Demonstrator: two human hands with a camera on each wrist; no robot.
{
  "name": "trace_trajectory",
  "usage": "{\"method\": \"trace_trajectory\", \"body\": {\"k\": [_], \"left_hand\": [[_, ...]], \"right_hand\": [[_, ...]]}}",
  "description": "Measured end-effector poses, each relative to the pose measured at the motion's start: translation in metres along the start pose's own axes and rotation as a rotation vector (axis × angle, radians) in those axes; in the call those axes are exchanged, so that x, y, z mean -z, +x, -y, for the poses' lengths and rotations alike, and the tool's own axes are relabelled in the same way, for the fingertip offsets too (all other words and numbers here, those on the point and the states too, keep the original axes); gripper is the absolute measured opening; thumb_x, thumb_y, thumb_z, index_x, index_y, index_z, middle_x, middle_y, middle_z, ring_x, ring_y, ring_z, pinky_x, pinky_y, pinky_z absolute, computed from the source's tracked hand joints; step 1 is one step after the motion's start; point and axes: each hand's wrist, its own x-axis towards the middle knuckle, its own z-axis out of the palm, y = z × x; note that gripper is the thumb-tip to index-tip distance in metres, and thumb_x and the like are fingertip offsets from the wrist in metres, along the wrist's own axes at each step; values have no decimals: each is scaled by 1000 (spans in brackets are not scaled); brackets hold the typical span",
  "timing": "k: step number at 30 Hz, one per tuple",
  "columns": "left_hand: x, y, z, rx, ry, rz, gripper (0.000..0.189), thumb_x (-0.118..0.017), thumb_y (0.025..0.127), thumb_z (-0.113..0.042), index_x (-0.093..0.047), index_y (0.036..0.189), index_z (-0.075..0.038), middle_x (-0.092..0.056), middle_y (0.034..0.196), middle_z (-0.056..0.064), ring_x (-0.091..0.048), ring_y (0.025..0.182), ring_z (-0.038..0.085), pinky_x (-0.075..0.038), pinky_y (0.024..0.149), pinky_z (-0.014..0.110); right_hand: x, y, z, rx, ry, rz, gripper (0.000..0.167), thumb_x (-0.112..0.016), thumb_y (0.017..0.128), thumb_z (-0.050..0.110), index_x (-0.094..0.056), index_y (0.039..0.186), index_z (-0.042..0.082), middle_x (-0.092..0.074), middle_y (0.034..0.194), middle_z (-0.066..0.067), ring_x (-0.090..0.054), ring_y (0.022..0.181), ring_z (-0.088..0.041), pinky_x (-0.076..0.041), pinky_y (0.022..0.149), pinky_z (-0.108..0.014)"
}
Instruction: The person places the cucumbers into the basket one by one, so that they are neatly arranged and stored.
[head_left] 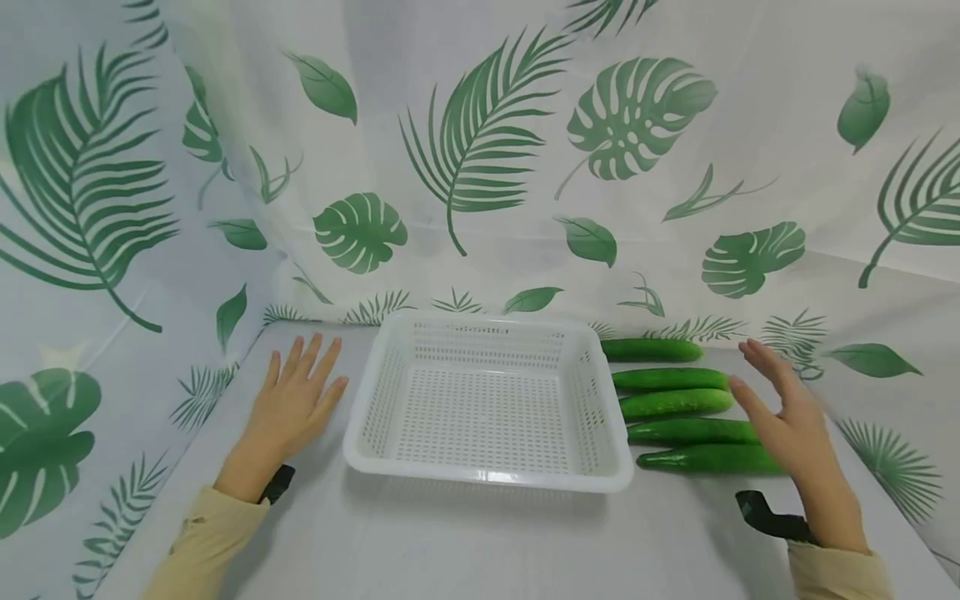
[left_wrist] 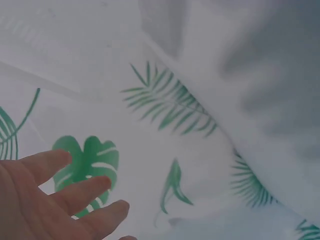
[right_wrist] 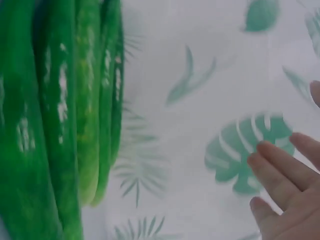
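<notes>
While left hand (head_left: 294, 410) and nearer right hand (head_left: 797, 425) spread empty, 5 cucumbers (head_left: 678, 405) lie crosswise, left of the latter, near the surface's (head_left: 465, 546) right edge.

On the white table (head_left: 480, 546), a basket (head_left: 487, 476) and apparently five cucumbers (head_left: 678, 405).

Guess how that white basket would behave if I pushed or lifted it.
The white basket is probably light for its size, since its walls and floor are full of holes. Pushed, it would likely slide rather than tip, being wide and low. It seems fairly stiff, its rim showing no sag.
</notes>
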Motion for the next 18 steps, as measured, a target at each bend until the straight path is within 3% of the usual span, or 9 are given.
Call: {"method": "trace_trajectory", "body": {"k": [3, 5, 8, 13, 18], "left_hand": [[-3, 1, -10, -22, -40, -5, 65, -34, 106, -45, -26, 157, -6, -20, 160, 24, -10, 148, 44, -5, 117, 63], [-5, 1, -18, -34, -68, 1, 65, -35, 106, -45, -27, 157, -6, -21, 161, 23, -10, 149, 43, -7, 117, 62], [-6, 1, -28, -50, -94, 9, 66, -39, 105, -45, -29, 156, -4, -24, 160, 23, -14, 148, 43, -9, 117, 62], [-7, 4, -42, -96, -98, 19, 68, -50, 101, -40, -33, 154, -1, -26, 159, 23, -17, 147, 44, -14, 116, 63], [-9, 6, -47, -130, -125, 72, 70, -53, 92, -18, -28, 155, 2, -19, 161, 22, -13, 148, 44, -14, 116, 63]], "right_hand": [[11, -6, -12, -51, 62, -105, 53, -55, 101, 10, -41, 152, 17, -50, 146, 7, -38, 133, 6, -24, 114, -18], [18, -11, -22, -103, 119, -151, 47, -53, 102, 8, -47, 148, 13, -55, 138, 14, -44, 126, 8, -29, 102, -5], [27, -18, -38, -196, 199, -182, 43, -52, 102, 10, -51, 145, 10, -58, 131, 16, -50, 120, 5, -34, 97, -4], [34, -27, -64, -298, 332, -223, 38, -51, 103, 12, -55, 140, 3, -64, 122, 14, -55, 113, 3, -33, 100, -6], [37, -38, -91, -400, 540, -244, 33, -55, 101, 15, -62, 131, 3, -68, 111, 15, -61, 103, 4, -37, 96, -5]]}}
